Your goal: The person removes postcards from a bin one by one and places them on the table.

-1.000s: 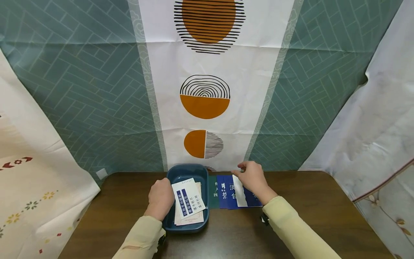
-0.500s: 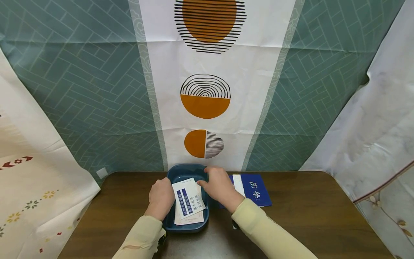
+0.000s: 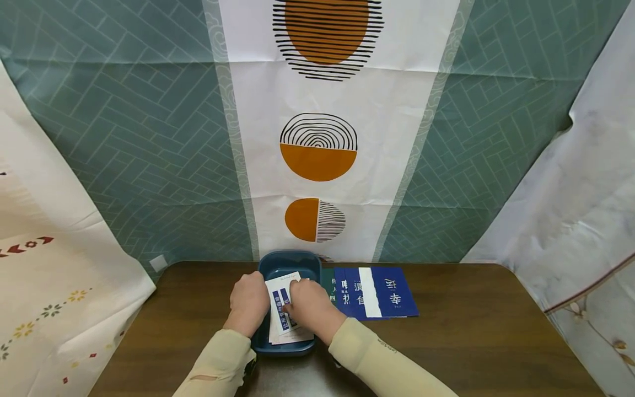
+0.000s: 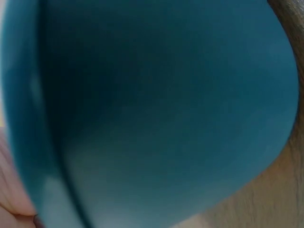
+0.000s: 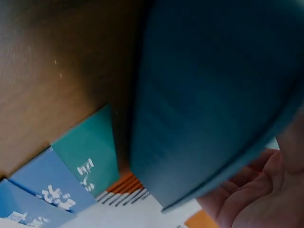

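My left hand (image 3: 248, 303) grips the left rim of a dark blue plastic basin (image 3: 317, 262); its outer wall (image 4: 175, 109) fills the left wrist view, with part of the hand at that view's lower left edge. Inside the basin lie overlapping white cards (image 3: 278, 284) with blue blocks and printed characters. My right hand (image 3: 312, 309) reaches over the right rim onto the top card, thumb and forefinger apart, with card showing between their tips. In the right wrist view, the hand's palm (image 5: 259, 199) shows beyond the basin's rim, and its fingertips are hidden.
A row of overlapping blue cards (image 3: 394, 292), with a torn-edged white strip (image 3: 368, 292) and a green card (image 3: 328, 286), lies right of the basin. Brown wooden table (image 3: 476, 342) extends around them. A patterned cloth (image 3: 421, 165) hangs behind the table.
My right hand has moved left from the blue cards, across the basin's right rim, down onto the white cards inside. The row of blue cards shows fully. The left hand has stayed on the rim.
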The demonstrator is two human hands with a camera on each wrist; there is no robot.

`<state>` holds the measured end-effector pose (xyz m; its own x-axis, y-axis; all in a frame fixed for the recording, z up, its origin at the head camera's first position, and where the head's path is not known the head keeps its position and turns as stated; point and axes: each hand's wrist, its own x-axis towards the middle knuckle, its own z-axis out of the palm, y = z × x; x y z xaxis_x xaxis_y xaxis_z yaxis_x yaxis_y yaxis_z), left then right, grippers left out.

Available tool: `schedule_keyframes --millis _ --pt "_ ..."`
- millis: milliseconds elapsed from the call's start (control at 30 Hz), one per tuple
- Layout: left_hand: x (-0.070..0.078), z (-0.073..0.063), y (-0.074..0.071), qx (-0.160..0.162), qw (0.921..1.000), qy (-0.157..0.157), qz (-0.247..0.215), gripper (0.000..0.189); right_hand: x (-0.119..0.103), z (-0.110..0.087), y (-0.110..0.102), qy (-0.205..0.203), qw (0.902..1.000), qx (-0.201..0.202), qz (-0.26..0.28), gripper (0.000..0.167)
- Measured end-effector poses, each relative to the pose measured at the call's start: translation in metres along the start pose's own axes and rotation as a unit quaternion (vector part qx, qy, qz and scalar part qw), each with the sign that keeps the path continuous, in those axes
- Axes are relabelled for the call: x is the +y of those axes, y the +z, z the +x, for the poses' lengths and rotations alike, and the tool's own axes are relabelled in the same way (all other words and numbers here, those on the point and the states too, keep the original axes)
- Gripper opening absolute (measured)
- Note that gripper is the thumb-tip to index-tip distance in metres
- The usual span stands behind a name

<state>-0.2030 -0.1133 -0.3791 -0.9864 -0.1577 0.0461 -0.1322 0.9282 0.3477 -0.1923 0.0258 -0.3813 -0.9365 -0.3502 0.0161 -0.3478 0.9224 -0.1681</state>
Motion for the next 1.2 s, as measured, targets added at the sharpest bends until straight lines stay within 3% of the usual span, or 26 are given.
schedule_keyframes --millis 300,433,700,1200 --pt "0.000 0.001 0.002 -0.007 1.0000 0.000 0.005 0.017 -0.007 0.009 0.019 0.079 0.9958 -0.025 0.039 0.062" --pt "0.000 0.001 0.002 -0.014 0.9999 -0.002 0.003 0.017 -0.011 0.009 0.024 0.101 0.9947 -0.018 0.006 0.074" --pt "0.001 0.002 0.002 -0.009 1.0000 -0.004 -0.002 0.015 -0.014 0.010 0.031 0.118 0.9906 -0.011 -0.068 0.100" --pt "0.001 0.001 0.000 -0.011 0.9999 0.000 -0.004 0.015 -0.015 0.014 0.029 0.146 0.9869 -0.017 -0.067 0.121"
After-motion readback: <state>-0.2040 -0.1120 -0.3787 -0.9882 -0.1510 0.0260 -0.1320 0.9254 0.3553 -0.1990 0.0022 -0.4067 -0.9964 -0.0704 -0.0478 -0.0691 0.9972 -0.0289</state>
